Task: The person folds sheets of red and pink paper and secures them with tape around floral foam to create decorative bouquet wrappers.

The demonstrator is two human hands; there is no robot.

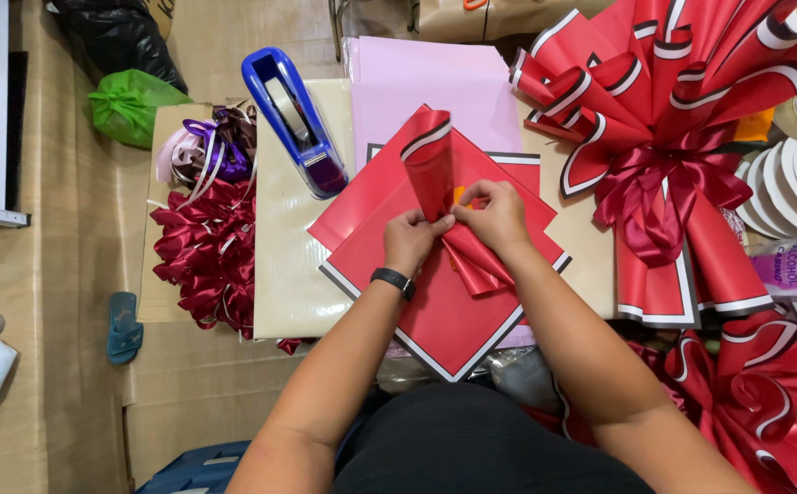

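Note:
My left hand (409, 240) and my right hand (495, 216) pinch together the middle of a folded red paper sheet (435, 165) with a black and white border. Its upper part stands up as a curled cone, and its lower part trails down to the right under my right wrist. Beneath it lies a stack of flat red wrapping sheets (444, 320) with the same border. My left wrist wears a black band. A small orange bit shows between my fingers; I cannot tell what it is.
A blue tape dispenser (296, 119) lies upper left of the stack on beige card. Pink sheets (426, 87) lie behind. A finished red bouquet wrap with a dark red bow (664, 183) sits right. Dark red ribbon bows (206, 252) pile left; ribbon rolls (796, 187) far right.

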